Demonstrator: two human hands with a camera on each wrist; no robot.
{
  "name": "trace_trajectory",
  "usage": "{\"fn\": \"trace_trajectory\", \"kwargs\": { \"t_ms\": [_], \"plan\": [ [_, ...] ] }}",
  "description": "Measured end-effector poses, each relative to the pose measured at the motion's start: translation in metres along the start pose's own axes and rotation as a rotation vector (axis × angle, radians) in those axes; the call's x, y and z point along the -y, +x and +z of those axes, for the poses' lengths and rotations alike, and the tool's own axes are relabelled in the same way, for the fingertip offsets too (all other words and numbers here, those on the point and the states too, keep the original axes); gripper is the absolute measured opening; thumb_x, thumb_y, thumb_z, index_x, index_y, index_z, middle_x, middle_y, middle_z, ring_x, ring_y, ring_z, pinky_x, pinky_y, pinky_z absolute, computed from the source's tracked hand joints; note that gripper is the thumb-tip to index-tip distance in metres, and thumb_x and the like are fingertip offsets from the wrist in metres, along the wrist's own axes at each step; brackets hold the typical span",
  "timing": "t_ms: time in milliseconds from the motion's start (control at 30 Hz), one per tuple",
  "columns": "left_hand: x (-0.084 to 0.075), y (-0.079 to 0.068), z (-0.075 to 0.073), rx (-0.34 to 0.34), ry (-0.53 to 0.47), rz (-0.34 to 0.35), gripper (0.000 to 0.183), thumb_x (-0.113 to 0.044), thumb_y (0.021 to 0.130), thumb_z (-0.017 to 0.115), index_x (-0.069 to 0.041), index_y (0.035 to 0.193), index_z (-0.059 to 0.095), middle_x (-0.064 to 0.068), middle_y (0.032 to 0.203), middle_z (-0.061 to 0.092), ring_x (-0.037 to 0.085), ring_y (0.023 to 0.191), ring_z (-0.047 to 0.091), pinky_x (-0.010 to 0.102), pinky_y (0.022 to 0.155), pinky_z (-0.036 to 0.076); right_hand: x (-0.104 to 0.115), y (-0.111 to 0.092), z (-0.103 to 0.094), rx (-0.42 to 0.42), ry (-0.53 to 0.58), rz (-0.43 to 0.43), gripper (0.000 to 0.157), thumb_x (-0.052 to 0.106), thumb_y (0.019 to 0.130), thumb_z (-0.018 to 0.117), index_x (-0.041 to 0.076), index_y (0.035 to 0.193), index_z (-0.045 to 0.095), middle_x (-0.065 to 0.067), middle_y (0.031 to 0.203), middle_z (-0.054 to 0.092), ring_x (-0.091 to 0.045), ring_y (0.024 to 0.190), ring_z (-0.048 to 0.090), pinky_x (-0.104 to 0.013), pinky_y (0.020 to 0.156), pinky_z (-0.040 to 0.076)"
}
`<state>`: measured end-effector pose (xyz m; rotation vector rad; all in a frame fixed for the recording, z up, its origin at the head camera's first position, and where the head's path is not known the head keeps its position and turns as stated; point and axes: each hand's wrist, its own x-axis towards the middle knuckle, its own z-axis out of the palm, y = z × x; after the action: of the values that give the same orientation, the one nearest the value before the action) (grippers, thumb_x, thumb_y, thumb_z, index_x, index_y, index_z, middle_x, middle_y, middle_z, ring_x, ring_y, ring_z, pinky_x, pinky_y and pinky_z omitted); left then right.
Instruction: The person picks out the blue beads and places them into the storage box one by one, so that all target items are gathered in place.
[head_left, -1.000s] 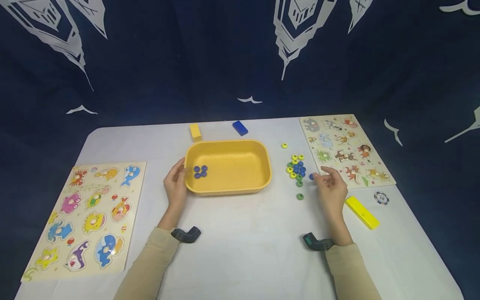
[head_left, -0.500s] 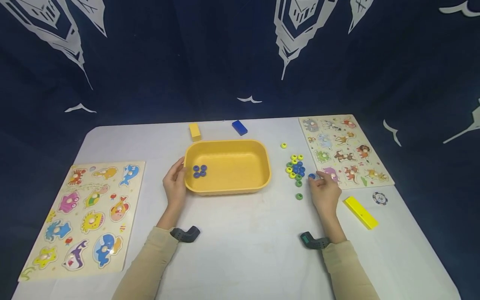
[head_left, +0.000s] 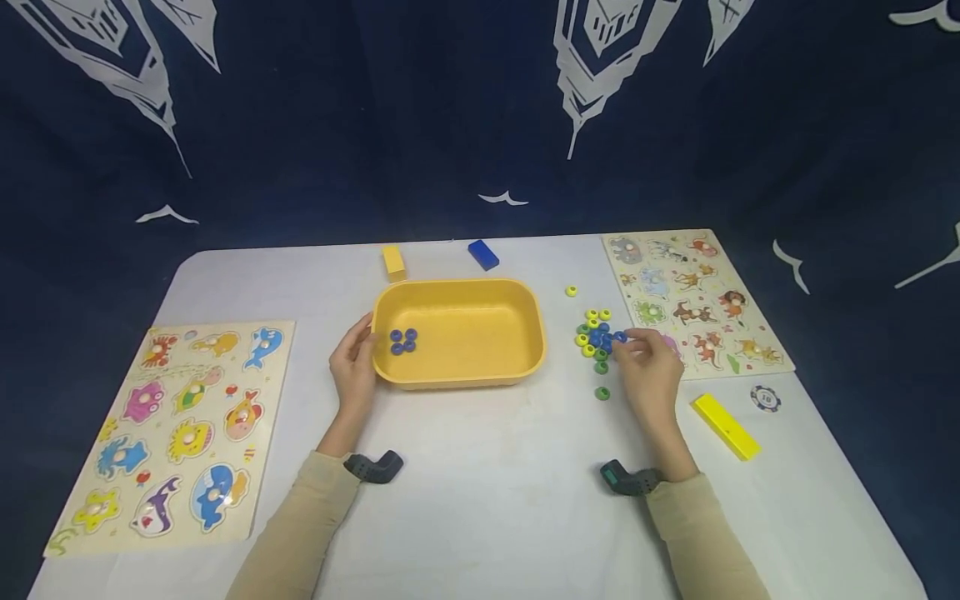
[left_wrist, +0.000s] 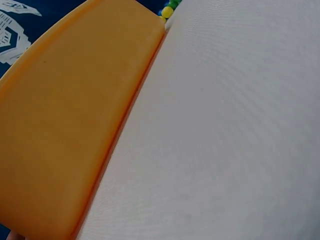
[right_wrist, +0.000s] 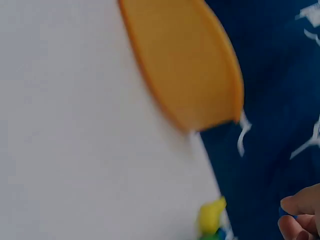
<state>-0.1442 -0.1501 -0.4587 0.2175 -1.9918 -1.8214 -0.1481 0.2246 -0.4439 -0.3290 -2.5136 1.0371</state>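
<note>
One chip (head_left: 765, 398) seemingly marked "10"; right fingers (right_wrist: 302, 200) pinch blue bead (head_left: 619, 337).

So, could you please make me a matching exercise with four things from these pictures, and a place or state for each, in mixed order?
1. Left hand
2. Right hand
3. Chip
4. Blue block

A. Right of the yellow bar
B. Pinches a blue bead
C. Beyond the tray
D. Touches the tray

Pairs: 1-D, 2-B, 3-A, 4-C
</note>
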Motion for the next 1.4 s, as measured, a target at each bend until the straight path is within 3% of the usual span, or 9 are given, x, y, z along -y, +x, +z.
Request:
{"fn": "trace_trajectory", "kwargs": {
  "t_ms": [100,233,367,533,633,833,1033,1233,1400],
  "plan": [
    [0.011,0.004,0.0,-0.002,-0.008,-0.011,0.034,-0.006,0.086,0.049,-0.008,0.119,0.055,0.012,0.115,0.058,0.024,0.102,0.056,0.012,0.08,0.048,0.028,0.008,0.001,0.033,0.056,-0.08,0.027,0.025,0.08,0.064,0.009,0.102,0.062,-0.005,0.079,0.063,-0.014,0.059,0.048,-0.026,0.045,0.038],
    [0.014,0.004,0.002,0.0,0.016,-0.011,0.033,-0.01,0.087,0.05,-0.015,0.119,0.056,0.008,0.114,0.059,0.019,0.101,0.056,0.015,0.081,0.049,0.068,0.018,0.013,0.133,0.098,-0.177,0.025,0.022,0.078,0.066,0.01,0.099,0.062,-0.003,0.077,0.062,-0.015,0.054,0.046,-0.029,0.037,0.037],
    [0.014,0.004,0.005,-0.008,0.023,0.009,0.033,-0.011,0.087,0.05,-0.016,0.118,0.057,0.007,0.112,0.06,0.018,0.099,0.057,0.017,0.081,0.05,0.102,0.023,0.038,0.297,0.089,-0.247,0.024,0.02,0.077,0.067,0.009,0.098,0.062,-0.003,0.077,0.062,-0.016,0.058,0.048,-0.022,0.045,0.039],
    [0.014,0.003,0.007,-0.005,0.012,0.019,0.032,-0.01,0.087,0.051,-0.014,0.118,0.057,0.008,0.112,0.06,0.018,0.099,0.057,0.016,0.08,0.049,0.13,0.022,0.076,0.506,0.018,-0.306,0.023,0.022,0.078,0.067,0.009,0.096,0.062,0.0,0.075,0.062,-0.015,0.065,0.051,-0.022,0.056,0.043],
    [0.014,0.003,0.008,0.001,0.007,0.013,0.032,-0.01,0.087,0.051,-0.014,0.119,0.056,0.008,0.113,0.06,0.02,0.1,0.056,0.013,0.08,0.049,0.144,0.02,0.097,0.588,-0.034,-0.338,0.02,0.024,0.077,0.066,0.012,0.092,0.063,0.002,0.073,0.062,-0.014,0.064,0.053,-0.023,0.055,0.043],
    [0.008,0.002,0.006,0.016,-0.015,0.0,0.033,-0.007,0.087,0.05,-0.007,0.12,0.055,0.015,0.113,0.059,0.027,0.102,0.056,0.011,0.079,0.048,0.165,0.011,0.128,0.71,-0.14,-0.359,0.017,0.026,0.076,0.065,0.016,0.09,0.064,0.004,0.076,0.06,-0.011,0.066,0.054,-0.023,0.052,0.045],
    [-0.014,-0.005,0.005,0.014,0.001,-0.001,0.034,-0.004,0.086,0.048,-0.001,0.12,0.053,0.019,0.114,0.057,0.03,0.102,0.055,0.011,0.079,0.048,0.175,0.004,0.148,0.814,-0.268,-0.38,0.018,0.025,0.075,0.066,0.019,0.092,0.064,0.004,0.076,0.059,-0.012,0.067,0.054,-0.023,0.05,0.044],
    [-0.016,-0.004,0.002,-0.001,-0.013,0.011,0.033,-0.002,0.086,0.048,0.0,0.119,0.054,0.02,0.112,0.058,0.033,0.1,0.055,0.012,0.078,0.049,0.176,-0.001,0.157,0.84,-0.249,-0.406,0.018,0.02,0.075,0.067,0.017,0.092,0.065,0.003,0.081,0.06,-0.013,0.073,0.054,-0.023,0.056,0.045],
    [-0.013,-0.005,0.0,0.006,-0.014,0.005,0.034,-0.003,0.086,0.048,0.0,0.119,0.053,0.019,0.113,0.058,0.033,0.101,0.056,0.023,0.083,0.05,0.174,-0.004,0.143,0.819,-0.171,-0.411,0.024,0.02,0.076,0.066,0.017,0.1,0.064,0.003,0.086,0.063,-0.011,0.077,0.055,-0.023,0.062,0.046]
  ]
}}
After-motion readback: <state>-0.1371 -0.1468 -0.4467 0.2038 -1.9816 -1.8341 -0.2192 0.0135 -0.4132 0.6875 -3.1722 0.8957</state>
